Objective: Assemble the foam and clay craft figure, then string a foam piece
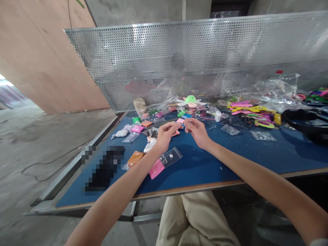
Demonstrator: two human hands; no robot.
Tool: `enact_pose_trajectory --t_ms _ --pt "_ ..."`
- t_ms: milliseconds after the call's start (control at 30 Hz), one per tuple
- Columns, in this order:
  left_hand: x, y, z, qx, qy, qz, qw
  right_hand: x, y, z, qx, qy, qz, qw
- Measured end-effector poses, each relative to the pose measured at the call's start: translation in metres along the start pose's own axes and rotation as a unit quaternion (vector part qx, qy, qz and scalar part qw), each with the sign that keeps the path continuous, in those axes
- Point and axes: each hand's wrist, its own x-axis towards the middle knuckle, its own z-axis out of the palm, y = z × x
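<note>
Head | small blue piece | partly hidden | between left hand, right hand

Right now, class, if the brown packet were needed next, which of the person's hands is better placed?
Probably the left hand: it is nearer the brown packet, which lies to its left. The right hand is farther away.

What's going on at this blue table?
A seated person has left hand and right hand close together above the blue tabletop, fingertips at a small blue piece, too small to identify. Beyond them sits a green-capped toy figure among colourful packets. Nearer the person lie an orange-brown packet and a pink sheet.
</note>
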Motion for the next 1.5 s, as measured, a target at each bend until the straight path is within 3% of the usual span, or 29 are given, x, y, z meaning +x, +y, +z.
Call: enact_pose_trajectory --t_ms 133,267,367,567,867,1133,1300,1400,1500 --pt "0.002 -0.003 0.0 -0.006 0.026 0.029 0.999 0.002 0.001 0.0 0.014 0.01 0.0 1.0" --pt "0.006 -0.005 -0.002 -0.007 0.091 0.064 0.994 0.005 0.003 -0.004 0.064 0.04 0.002 0.997" --pt "0.008 -0.004 -0.003 0.004 0.109 0.084 0.99 0.006 0.004 -0.005 0.08 0.026 0.009 0.996" --pt "0.003 -0.001 -0.003 0.052 0.049 0.088 0.994 0.001 0.002 -0.003 0.062 -0.039 0.0 0.997" --pt "-0.002 0.006 -0.001 0.023 -0.009 0.041 0.999 -0.003 -0.004 -0.001 -0.042 -0.024 -0.085 0.995" --pt "-0.004 0.011 -0.001 -0.002 -0.027 0.036 0.999 -0.004 -0.014 0.0 -0.004 -0.053 -0.081 0.995" --pt "0.002 0.013 -0.006 -0.025 -0.007 0.054 0.998 0.006 -0.017 -0.011 0.043 -0.011 -0.072 0.996" --pt "0.005 0.013 -0.009 -0.027 0.007 0.06 0.998 0.011 -0.018 -0.018 0.018 0.013 -0.088 0.996" --pt "0.004 0.014 -0.01 -0.016 0.004 0.055 0.998 0.009 -0.02 -0.018 -0.045 -0.002 -0.12 0.992"
